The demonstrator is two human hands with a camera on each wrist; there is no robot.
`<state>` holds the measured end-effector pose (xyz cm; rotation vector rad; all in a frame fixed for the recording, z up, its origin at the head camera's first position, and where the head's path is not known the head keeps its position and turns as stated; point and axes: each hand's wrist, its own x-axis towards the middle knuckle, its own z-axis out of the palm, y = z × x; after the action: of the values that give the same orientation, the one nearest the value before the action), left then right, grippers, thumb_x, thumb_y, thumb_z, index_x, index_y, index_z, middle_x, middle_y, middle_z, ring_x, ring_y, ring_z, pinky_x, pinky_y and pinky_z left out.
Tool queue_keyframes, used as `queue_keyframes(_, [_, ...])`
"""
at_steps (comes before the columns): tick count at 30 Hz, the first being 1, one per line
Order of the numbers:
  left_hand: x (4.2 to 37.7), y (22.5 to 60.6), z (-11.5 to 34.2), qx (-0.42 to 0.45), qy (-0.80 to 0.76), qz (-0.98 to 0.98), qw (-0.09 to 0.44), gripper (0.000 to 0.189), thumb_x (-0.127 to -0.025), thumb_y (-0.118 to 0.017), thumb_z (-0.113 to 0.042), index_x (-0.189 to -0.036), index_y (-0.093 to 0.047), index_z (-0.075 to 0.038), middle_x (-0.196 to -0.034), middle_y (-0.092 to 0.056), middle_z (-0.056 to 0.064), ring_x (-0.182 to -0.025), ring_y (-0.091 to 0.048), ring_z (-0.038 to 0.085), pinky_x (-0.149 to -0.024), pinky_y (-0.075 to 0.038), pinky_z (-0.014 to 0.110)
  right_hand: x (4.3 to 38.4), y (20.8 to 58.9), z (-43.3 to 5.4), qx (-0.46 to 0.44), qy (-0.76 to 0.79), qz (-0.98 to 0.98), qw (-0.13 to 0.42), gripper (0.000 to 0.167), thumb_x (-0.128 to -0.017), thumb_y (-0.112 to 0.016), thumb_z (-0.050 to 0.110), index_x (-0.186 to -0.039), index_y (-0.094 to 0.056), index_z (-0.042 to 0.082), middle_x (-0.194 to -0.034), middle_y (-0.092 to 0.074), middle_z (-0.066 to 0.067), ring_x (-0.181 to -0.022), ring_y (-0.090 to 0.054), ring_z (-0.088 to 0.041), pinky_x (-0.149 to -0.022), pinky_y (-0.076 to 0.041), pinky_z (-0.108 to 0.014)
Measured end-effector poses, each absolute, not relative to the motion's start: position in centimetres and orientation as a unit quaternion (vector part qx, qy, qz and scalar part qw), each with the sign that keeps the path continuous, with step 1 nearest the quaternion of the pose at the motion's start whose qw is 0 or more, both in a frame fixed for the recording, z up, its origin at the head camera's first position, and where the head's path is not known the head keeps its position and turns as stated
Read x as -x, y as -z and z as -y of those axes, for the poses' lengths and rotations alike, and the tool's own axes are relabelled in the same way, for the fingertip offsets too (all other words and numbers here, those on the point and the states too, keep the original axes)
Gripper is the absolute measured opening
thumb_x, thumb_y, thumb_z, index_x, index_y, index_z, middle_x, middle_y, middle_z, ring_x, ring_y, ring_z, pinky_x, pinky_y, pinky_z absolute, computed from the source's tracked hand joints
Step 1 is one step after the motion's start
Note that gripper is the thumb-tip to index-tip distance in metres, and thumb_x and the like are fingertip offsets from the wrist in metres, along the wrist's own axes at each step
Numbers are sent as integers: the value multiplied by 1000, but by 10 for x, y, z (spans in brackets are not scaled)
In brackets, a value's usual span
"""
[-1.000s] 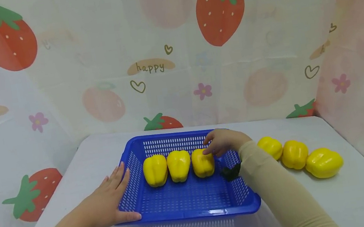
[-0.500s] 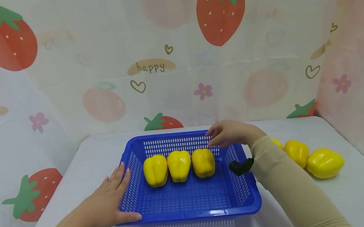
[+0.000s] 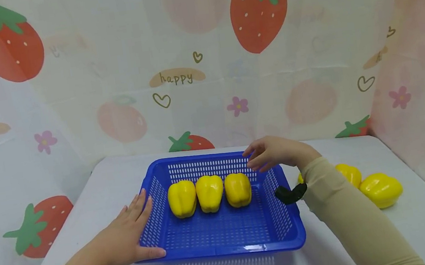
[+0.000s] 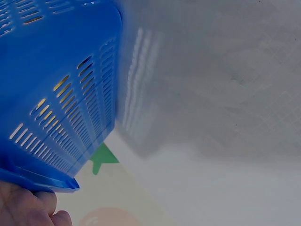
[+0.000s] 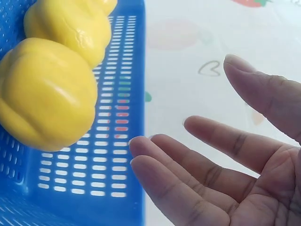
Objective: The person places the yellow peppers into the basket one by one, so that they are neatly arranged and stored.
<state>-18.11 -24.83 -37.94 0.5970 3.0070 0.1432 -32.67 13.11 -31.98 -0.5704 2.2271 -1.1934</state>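
A blue plastic basket (image 3: 219, 235) with slotted walls stands on the white table, three yellow bell peppers (image 3: 210, 194) lined up in a row inside it. My left hand (image 3: 125, 237) rests along its left rim, fingers stretched out and the thumb on the front corner; the left wrist view catches only fingertips (image 4: 35, 209) beside the rim. Over the back right corner hovers my right hand (image 3: 276, 151), its fingers relaxed and apart with nothing between them. The right wrist view has the nearest pepper (image 5: 49, 94) to the left of that hand.
More yellow bell peppers (image 3: 381, 190) lie on the table (image 3: 423, 211) right of the basket, partly hidden behind my right forearm. A printed strawberry curtain (image 3: 209, 106) encloses the table's back and sides. A black strap end (image 3: 291, 194) sticks out from the right wrist.
My right hand has let go of the rightmost pepper in the basket, then risen and moved right. Its forearm now covers more of the peppers outside. The left hand has stayed in place.
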Motion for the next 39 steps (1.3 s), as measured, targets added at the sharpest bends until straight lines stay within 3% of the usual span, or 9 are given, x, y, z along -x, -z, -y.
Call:
queue_keyframes(11, [181, 381, 249, -196, -51, -979, 30, 120, -63, -51, -81, -145, -16, -1, -152, 0, 19, -138, -6, 36, -107, -14, 55, 319, 312, -147, 223, 408, -852, 241, 48, -84, -67, 24, -125, -52, 6, -116, -56, -15, -96, -62, -23, -84, -51, -37])
queue_keyframes(16, [179, 378, 247, -194, -50, -979, 34, 120, -63, -50, -81, -145, -16, -1, -152, 0, 19, -138, -6, 36, -107, -14, 55, 315, 310, -161, 215, 404, -861, 223, 45, -83, -67, 28, -122, -54, 11, -117, -57, -13, -100, -60, -25, -84, -51, -38])
queue_keyframes(21, [179, 377, 247, -191, -50, -980, 41, 120, -63, -50, -81, -145, -15, -1, -152, 0, 19, -138, -5, 36, -107, -13, 55, 311, 307, -177, 211, 411, -859, 219, 46, -86, -64, 25, -126, -51, 6, -117, -57, -17, -106, -57, -32, -87, -48, -42])
queue_keyframes(39, [180, 380, 248, -190, -48, -980, 42, 121, -63, -50, -81, -145, -14, -1, -152, 2, 18, -139, -4, 35, -108, -13, 55, 300, 303, -247, 172, 414, -871, 199, 58, -85, -63, 33, -131, -44, 3, -123, -53, -19, -109, -55, -30, -89, -47, -41])
